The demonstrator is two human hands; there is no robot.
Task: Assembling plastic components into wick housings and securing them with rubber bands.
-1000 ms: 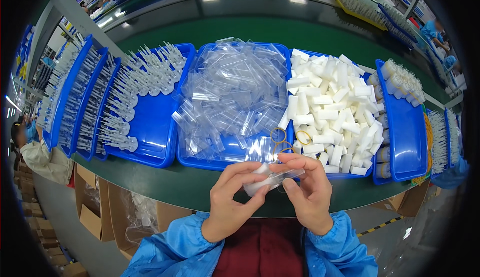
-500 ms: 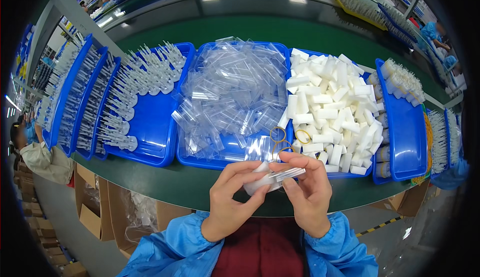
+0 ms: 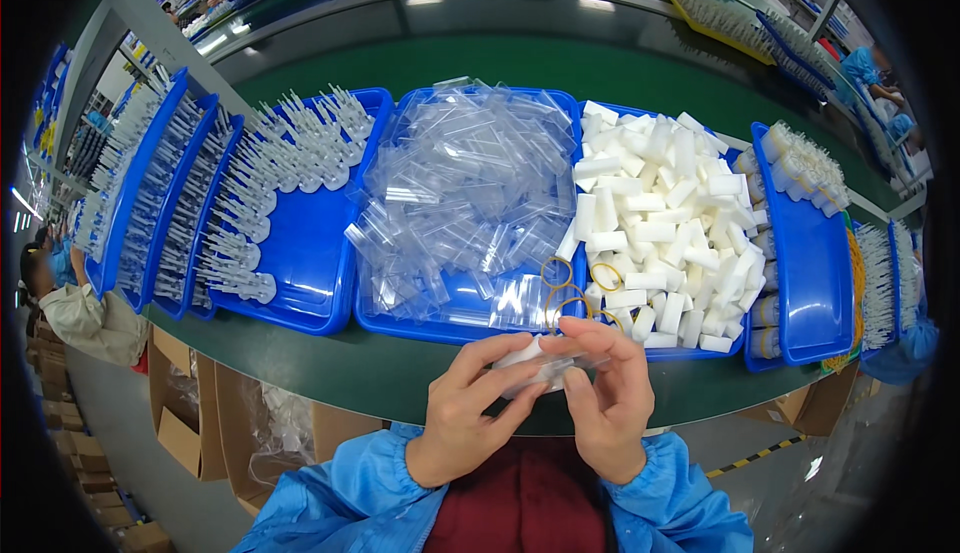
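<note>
In front of me, over the near table edge, my left hand (image 3: 468,405) is closed on a white foam-like block (image 3: 518,355). My right hand (image 3: 615,398) pinches a clear plastic piece (image 3: 562,363) between thumb and fingers, right up against the block. Fingers partly cover both, so how far the plastic goes around the block cannot be seen. Just beyond my fingers are several thin yellow rubber bands (image 3: 557,273) at the corner of two blue trays. The middle tray (image 3: 400,325) bears a heap of clear plastic pieces (image 3: 470,183); white blocks (image 3: 660,223) fill the tray to its right.
On the left, a blue tray (image 3: 300,278) and several tilted ones hold upright white-and-clear parts (image 3: 240,213). Another blue tray (image 3: 815,298) at right carries bundled pieces. Open cardboard boxes (image 3: 190,413) stand below the table. A green belt surface (image 3: 480,48) runs behind. Other people sit farther off.
The clear plastic piece has turned and drawn in closer to the white block between my hands. My right hand has shifted slightly left and its fingers have curled in.
</note>
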